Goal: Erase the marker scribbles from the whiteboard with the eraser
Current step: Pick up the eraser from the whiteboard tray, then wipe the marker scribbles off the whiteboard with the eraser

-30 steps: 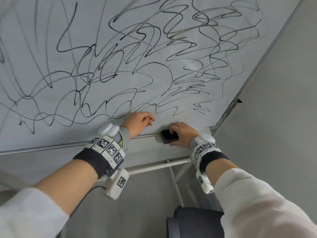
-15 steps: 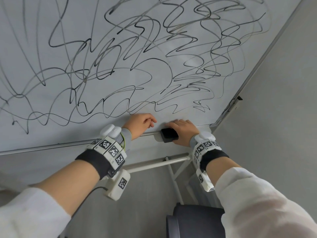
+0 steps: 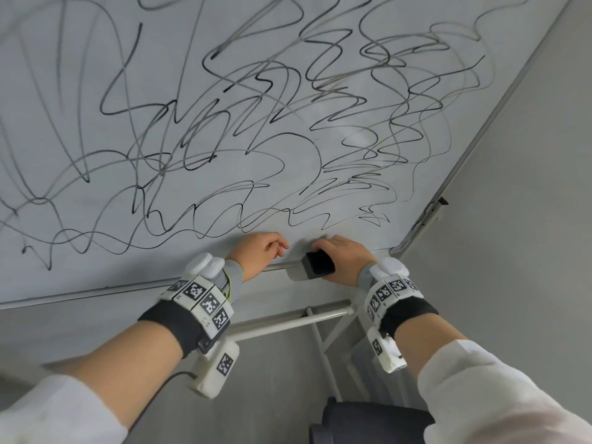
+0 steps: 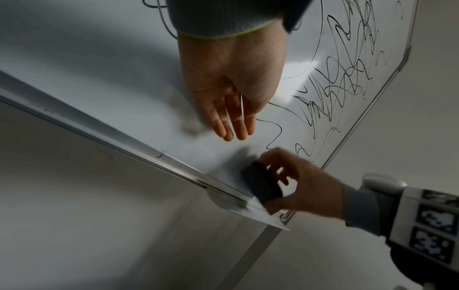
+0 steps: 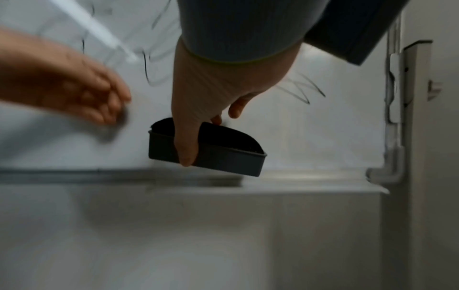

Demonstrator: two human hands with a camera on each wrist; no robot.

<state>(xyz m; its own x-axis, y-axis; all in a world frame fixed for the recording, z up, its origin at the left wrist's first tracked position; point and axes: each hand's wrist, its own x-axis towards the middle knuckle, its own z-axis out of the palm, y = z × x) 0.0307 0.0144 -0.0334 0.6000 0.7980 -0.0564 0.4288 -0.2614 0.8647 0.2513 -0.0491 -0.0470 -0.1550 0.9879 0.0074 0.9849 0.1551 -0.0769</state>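
Pickup step. Right hand (image 3: 344, 259) grips eraser (image 3: 318, 265) just above the tray (image 5: 310, 189) at the board's bottom edge. Left hand (image 3: 261, 253) beside it, fingers relaxed, holding nothing, near the whiteboard (image 3: 96, 251). Scribbles (image 3: 288, 139) untouched, spread above and well beyond. Next move likely needs turning the pad flat to the board and sweeping upward. Right wrist view shows thumb across the eraser's side; head view hides that.

A plain grey wall (image 3: 519, 219) stands right of the metal stand (image 3: 288, 322), with a dark seat (image 3: 368, 421) below.
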